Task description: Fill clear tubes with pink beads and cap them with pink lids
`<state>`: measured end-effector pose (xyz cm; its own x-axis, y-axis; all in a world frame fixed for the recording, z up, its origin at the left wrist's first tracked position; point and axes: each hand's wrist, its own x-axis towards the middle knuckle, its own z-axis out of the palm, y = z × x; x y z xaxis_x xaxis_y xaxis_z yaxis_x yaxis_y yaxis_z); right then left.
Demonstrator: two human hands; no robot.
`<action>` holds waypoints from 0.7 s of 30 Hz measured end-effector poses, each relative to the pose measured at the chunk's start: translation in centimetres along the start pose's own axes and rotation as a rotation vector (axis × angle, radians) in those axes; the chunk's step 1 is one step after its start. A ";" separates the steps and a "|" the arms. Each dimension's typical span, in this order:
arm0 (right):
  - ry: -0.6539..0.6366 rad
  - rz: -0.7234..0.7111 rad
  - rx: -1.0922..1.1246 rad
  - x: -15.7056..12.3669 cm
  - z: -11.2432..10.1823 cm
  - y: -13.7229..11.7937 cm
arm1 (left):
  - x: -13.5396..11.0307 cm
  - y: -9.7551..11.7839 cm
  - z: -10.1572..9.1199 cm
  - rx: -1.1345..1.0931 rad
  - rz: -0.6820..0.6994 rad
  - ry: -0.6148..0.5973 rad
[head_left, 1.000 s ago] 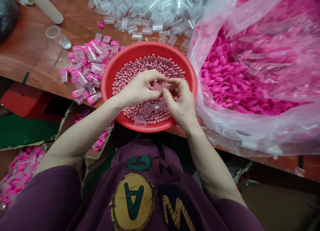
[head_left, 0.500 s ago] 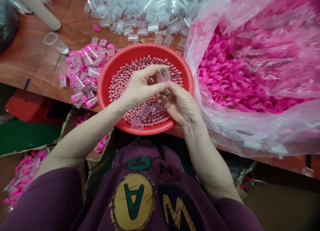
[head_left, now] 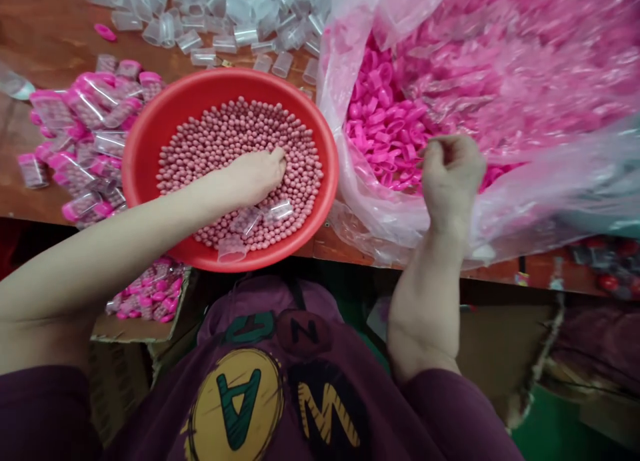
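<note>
The left hand [head_left: 255, 178] is inside the red plastic basin [head_left: 143, 158], its fingers curled down and pressed into the pink beads [head_left: 240, 134]. The fingertips are buried, so I cannot tell whether it grasps any beads. The right hand [head_left: 453, 178] is raised over an open clear plastic bag [head_left: 345, 74], its fingers drawn into a closed bunch. It sits just above the loose pink plastic caps [head_left: 385, 124] in the bag. The bunched fingers hide whatever may lie inside them.

The beads fill the basin's floor in a dense layer. Three clear plastic tubes lie on them near the rim closest to the person, one of them [head_left: 231, 249] partly over the rim's inner slope. The basin stands on a brown wooden surface [head_left: 15, 138], with the bag directly beside it on the right. Beyond the basin lies a heap of empty clear tubes [head_left: 200, 31]. To its left is a pile of clear tubes with pink caps [head_left: 80, 111], which appear filled. A single pink cap [head_left: 105, 32] lies apart on the surface. Below the edge, more capped tubes [head_left: 147, 294] sit in a cardboard box [head_left: 135, 333].
</note>
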<state>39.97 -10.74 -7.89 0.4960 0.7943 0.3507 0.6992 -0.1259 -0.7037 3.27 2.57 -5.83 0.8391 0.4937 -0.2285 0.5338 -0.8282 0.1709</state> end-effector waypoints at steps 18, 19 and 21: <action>-0.098 -0.034 -0.309 1.7 6.2 1.0 | -6.2 2.3 -3.4 -1.833 -0.246 0.373; -0.066 -0.045 -0.281 1.9 6.1 0.8 | -6.4 2.4 -3.4 -1.870 -0.241 0.385; 0.027 -0.055 -0.156 2.1 5.7 -0.3 | -6.7 2.5 -3.2 -1.947 -0.199 0.386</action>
<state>37.83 -5.65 -10.44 0.4668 0.7867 0.4039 0.7960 -0.1748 -0.5795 -0.69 -2.02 -0.75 0.5958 0.7673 -0.2370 -0.2425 0.4533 0.8578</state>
